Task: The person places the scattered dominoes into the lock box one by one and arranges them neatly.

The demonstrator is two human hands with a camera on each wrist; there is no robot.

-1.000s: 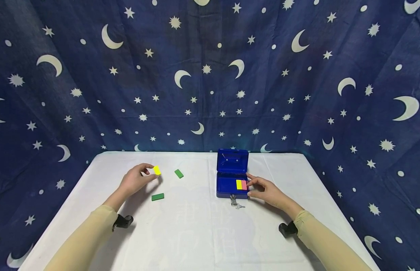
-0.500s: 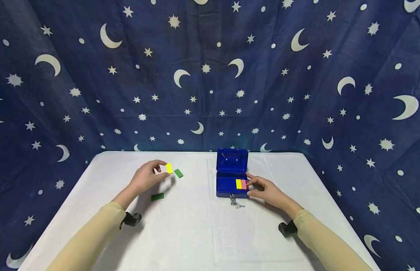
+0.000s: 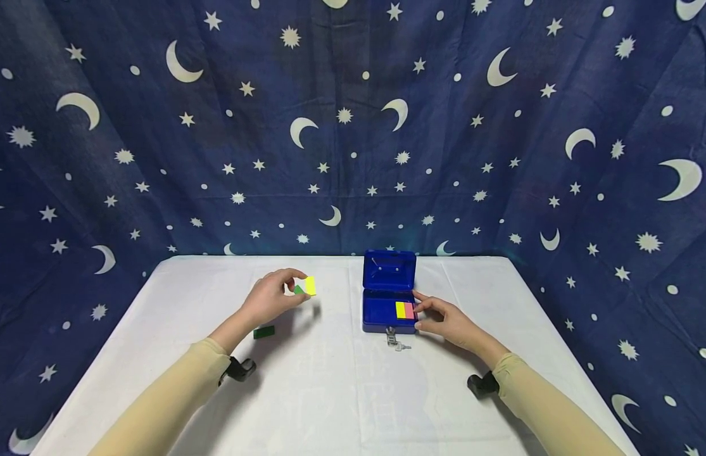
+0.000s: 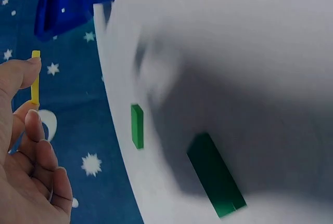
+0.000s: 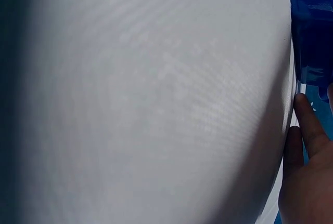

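The yellow block (image 3: 310, 285) was at the fingertips of the left grip (image 3: 270, 296), raised above the white table (image 3: 330, 386) and well to the left of the blue box (image 3: 378, 308). That grip was nearly closed, thumb and a finger pinching the block, with the other fingers loosely bent below in the left wrist view. The far green block (image 3: 298, 290) showed between thumb and finger from the head view; the near green block (image 3: 264, 332) lay closer to the person. The right grip (image 3: 452, 323) was spread, its fingertips resting along the box's right side. Inside the box, just beside those fingertips, a pink block (image 3: 409, 310) and a second yellow block (image 3: 400, 310) lay side by side. The lid (image 3: 389, 271) stood raised, and keys (image 3: 403, 347) lay in front.
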